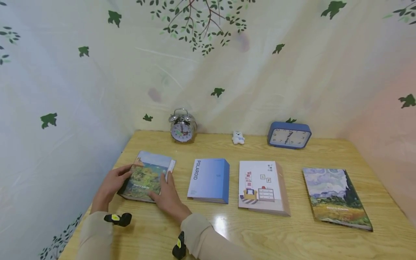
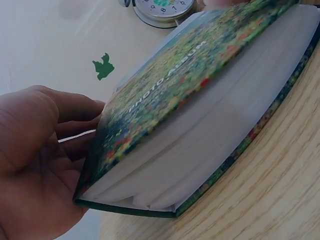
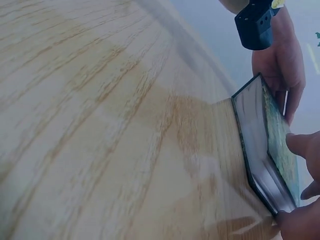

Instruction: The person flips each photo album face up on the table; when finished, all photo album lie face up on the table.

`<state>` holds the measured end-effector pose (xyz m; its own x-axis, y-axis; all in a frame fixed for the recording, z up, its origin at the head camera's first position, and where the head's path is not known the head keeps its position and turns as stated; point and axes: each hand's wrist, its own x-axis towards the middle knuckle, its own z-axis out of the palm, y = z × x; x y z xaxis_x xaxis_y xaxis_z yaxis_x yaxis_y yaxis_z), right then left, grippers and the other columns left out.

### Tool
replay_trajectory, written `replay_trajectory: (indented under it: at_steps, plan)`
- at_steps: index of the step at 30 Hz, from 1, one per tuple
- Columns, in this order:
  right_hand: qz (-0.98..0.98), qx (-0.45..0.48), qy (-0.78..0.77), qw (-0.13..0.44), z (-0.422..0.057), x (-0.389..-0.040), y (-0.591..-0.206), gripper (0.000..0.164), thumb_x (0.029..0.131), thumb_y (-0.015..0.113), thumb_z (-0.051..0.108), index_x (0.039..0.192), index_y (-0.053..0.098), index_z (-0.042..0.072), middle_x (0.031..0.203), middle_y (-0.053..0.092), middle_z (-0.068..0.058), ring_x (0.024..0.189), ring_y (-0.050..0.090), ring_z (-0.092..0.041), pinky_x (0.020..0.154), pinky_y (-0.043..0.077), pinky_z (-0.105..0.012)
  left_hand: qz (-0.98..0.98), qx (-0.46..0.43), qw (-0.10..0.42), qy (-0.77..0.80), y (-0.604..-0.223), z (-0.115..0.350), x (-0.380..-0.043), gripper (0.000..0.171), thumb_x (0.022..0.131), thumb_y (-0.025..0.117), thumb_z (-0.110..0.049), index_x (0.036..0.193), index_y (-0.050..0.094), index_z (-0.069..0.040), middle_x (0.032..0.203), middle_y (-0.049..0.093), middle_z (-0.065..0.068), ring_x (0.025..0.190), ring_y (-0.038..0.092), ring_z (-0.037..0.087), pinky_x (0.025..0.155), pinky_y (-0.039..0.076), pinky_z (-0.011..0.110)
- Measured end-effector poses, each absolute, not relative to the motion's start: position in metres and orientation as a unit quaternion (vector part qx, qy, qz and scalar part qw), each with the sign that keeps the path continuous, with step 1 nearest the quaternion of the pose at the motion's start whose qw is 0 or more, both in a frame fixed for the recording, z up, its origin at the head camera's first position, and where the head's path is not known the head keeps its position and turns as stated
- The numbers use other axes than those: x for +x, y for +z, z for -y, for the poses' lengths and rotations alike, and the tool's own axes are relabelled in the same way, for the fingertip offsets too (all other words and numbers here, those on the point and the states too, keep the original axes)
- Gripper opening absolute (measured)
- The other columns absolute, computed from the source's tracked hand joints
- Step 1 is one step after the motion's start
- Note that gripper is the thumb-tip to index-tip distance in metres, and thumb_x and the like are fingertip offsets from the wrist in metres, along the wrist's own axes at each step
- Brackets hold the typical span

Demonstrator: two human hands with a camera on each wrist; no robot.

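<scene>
A photo album (image 1: pixel 146 177) with a painted garden cover lies at the left of the wooden table. My left hand (image 1: pixel 111 184) is at its spine, with extended fingers touching the left edge; in the left wrist view, that hand (image 2: pixel 40 150) lies beside the dark green spine. My right hand (image 1: pixel 169 196) grips the album's right side, thumb on the cover and fingers at the edge. The right wrist view shows this hand (image 3: pixel 305 185) at the near corner of the album (image 3: pixel 282 145). White page edges show between its covers.
Right of the album lie a blue Polaroid album (image 1: pixel 208 180), a white album with a furniture drawing (image 1: pixel 260 187) and a landscape-painted album (image 1: pixel 334 196). Behind stand a twin-bell alarm clock (image 1: pixel 182 128), a small white bear figure (image 1: pixel 238 138) and a blue clock (image 1: pixel 289 135).
</scene>
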<state>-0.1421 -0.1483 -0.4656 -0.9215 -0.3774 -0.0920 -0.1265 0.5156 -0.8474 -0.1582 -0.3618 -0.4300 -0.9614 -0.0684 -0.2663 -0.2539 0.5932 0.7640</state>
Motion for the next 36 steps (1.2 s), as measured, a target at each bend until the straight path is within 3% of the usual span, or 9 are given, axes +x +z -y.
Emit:
replay_trajectory:
  at_steps: [9,15,19,28,36]
  plan:
    - [-0.843,-0.154,-0.496,0.139,0.139,-0.142,-0.452,0.075,0.095,0.056,0.043,0.153,0.021,0.011,0.161,0.008,-0.01,0.148,0.014,-0.026,0.115,0.028,-0.046,-0.905,-0.122,0.088,0.397,-0.423,0.358,-0.16,0.067,0.103,0.03,-0.043,0.151,0.016,0.002,0.151,0.022,0.032,0.138,0.023,0.049,0.108,0.027,0.061]
    - [-0.844,-0.157,-0.502,0.104,0.122,-0.151,-0.439,0.072,0.096,0.054,0.043,0.153,0.022,0.014,0.161,0.01,-0.009,0.147,0.017,-0.028,0.111,0.033,-0.049,-0.925,-0.114,-0.007,0.363,-0.404,0.341,-0.16,0.063,0.103,0.031,-0.042,0.149,0.027,0.002,0.15,0.026,0.032,0.136,0.027,0.049,0.104,0.032,0.062]
    - [-0.844,-0.152,-0.508,0.075,0.104,-0.164,-0.433,0.071,0.096,0.054,0.042,0.153,0.023,0.013,0.161,0.011,-0.011,0.147,0.017,-0.03,0.111,0.031,-0.051,-0.922,-0.085,-0.041,0.376,-0.392,0.321,-0.16,0.058,0.103,0.035,-0.039,0.147,0.034,-0.001,0.15,0.029,0.029,0.136,0.029,0.047,0.104,0.034,0.061]
    - [-0.858,-0.099,-0.504,-0.018,0.049,-0.185,-0.424,0.066,0.093,0.062,0.031,0.147,0.035,0.007,0.156,0.021,-0.019,0.142,0.025,-0.039,0.11,0.032,-0.054,-0.908,-0.021,0.004,0.419,-0.388,0.274,-0.164,0.053,0.103,0.039,-0.037,0.146,0.038,-0.005,0.148,0.037,0.022,0.135,0.036,0.04,0.106,0.035,0.056]
    - [-0.863,-0.028,-0.501,-0.057,0.004,-0.191,-0.436,0.07,0.09,0.065,0.026,0.147,0.031,0.003,0.155,0.019,-0.023,0.143,0.02,-0.04,0.115,0.024,-0.052,-0.894,0.024,0.045,0.446,-0.405,0.238,-0.167,0.049,0.102,0.046,-0.031,0.144,0.04,-0.007,0.146,0.043,0.019,0.131,0.044,0.036,0.102,0.041,0.053]
